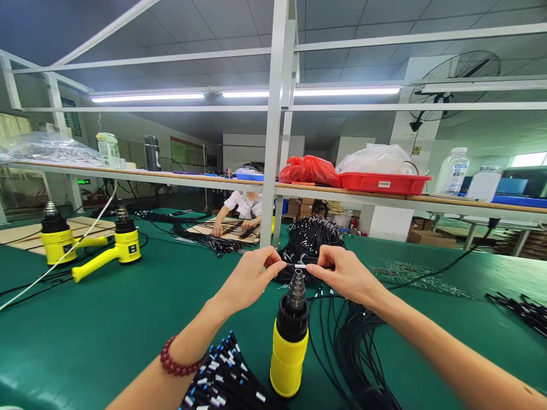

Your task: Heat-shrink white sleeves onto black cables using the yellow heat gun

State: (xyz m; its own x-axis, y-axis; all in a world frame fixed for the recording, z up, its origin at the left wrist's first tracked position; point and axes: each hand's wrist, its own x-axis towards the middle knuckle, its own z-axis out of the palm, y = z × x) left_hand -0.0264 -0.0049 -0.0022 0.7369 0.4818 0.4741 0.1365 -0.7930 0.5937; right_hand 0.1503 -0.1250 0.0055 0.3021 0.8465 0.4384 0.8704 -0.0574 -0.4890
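Observation:
Between my two hands a thin black cable (pixel 290 265) with a white sleeve (pixel 300 266) is stretched level, just above the nozzle of an upright yellow heat gun (pixel 289 347). My left hand (pixel 252 274) pinches the cable left of the sleeve. On the other side my right hand (pixel 344 272) pinches it at the sleeve's right end. A bundle of black cables with white and blue ends (pixel 233 370) lies left of the heat gun. Loose black cables (pixel 359 341) curve over the table on its right, and a heaped coil of cables (pixel 314 233) sits behind my hands.
Two more yellow heat guns (pixel 127 245) stand at the left on the green table (pixel 171 302). Small clear scraps (pixel 419 276) lie at the right. A shelf (pixel 205 179) crosses ahead, carrying a red tray (pixel 384 182) and bottles. Across the table a co-worker (pixel 244 208) handles cables.

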